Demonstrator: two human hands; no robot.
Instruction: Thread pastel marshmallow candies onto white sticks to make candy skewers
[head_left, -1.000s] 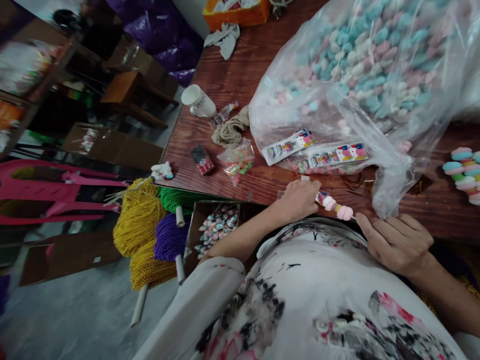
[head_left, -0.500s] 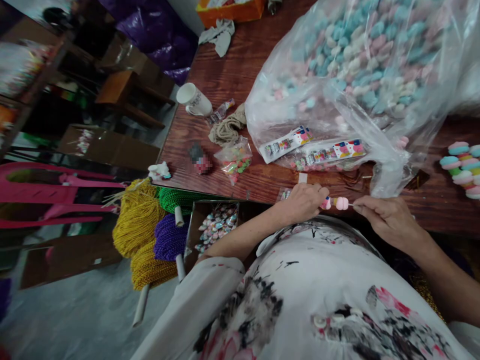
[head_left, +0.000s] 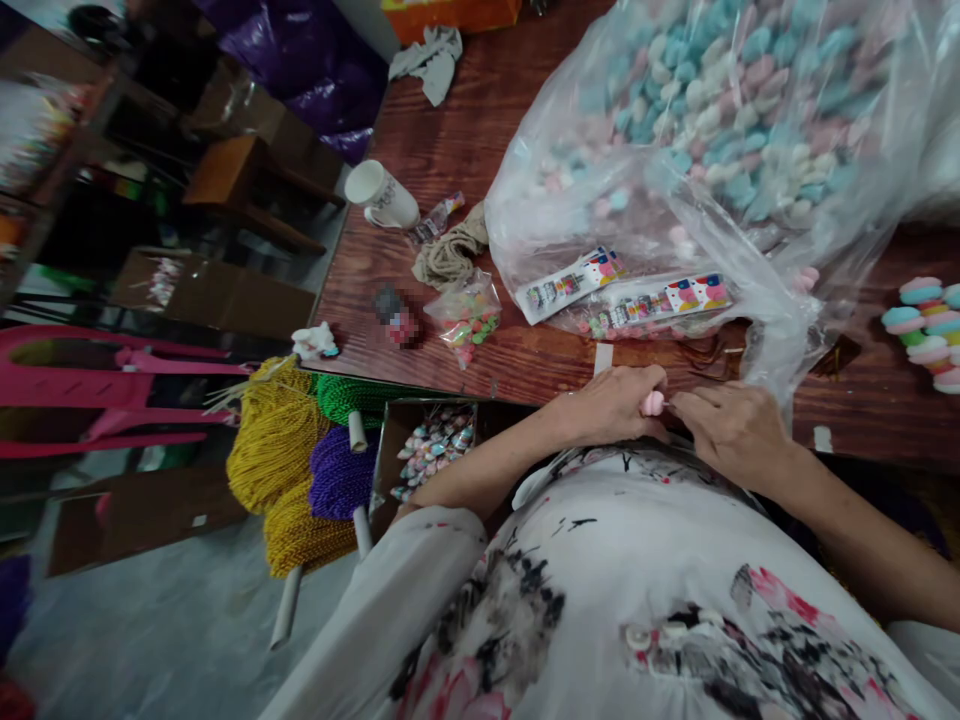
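At the table's near edge, my left hand is closed around a marshmallow stick, and a pink marshmallow shows at its fingers. My right hand is closed close beside it, its fingertips pinching at the marshmallow's end, where the stick is mostly hidden. Just beyond the hands lie printed white wrappers and a clear packet with a printed label. A large clear bag of pink, blue and white marshmallows covers the table behind them.
More marshmallow sticks lie at the right. On the left are a small bag of colourful candies, a beige cloth and a white mug. Below the edge stand a box of wrapped sweets and yellow cord bundles.
My right hand has moved left, up against my left hand. The gap between the hands has closed, and less of the marshmallows and stick shows.
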